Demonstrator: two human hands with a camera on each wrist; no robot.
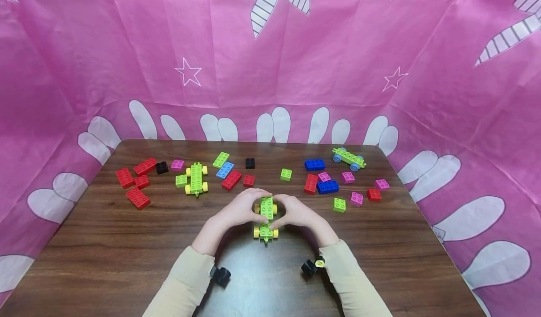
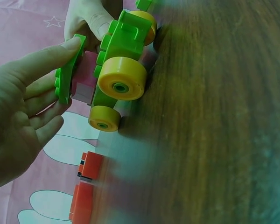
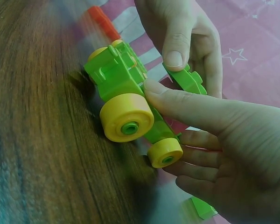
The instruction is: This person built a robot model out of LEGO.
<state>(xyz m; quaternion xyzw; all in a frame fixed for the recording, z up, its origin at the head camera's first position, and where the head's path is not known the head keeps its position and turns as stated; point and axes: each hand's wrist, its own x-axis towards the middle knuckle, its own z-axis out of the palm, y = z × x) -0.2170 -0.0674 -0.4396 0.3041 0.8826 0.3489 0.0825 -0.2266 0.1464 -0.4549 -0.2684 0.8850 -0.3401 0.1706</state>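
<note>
- From my remote seat I see the left hand (image 1: 241,209) pinching a green brick (image 2: 66,77), thumb at one end and fingers at the other.
- Facing it, the right hand (image 1: 297,211) holds a green wheeled base (image 1: 266,231) between thumb and fingers (whether the fingertips bear on the base or its load, I cannot tell).
- Between both hands, I make out a pink block (image 2: 84,77) on that base, beneath the green brick; a yellow wheel (image 2: 122,78) shows below, close to the counter (image 1: 105,260).
- Ahead of the left hand and to its left, I have a second yellow-wheeled base (image 1: 196,178), with a red brick (image 1: 137,197) farther left.
- Straight ahead of the hands lie a small red brick (image 1: 249,181) and, beyond it, a black brick (image 1: 250,163).
- Ahead and right of the right hand, I see a blue brick (image 1: 328,186), then a blue-wheeled base (image 1: 349,158) farther off.
</note>
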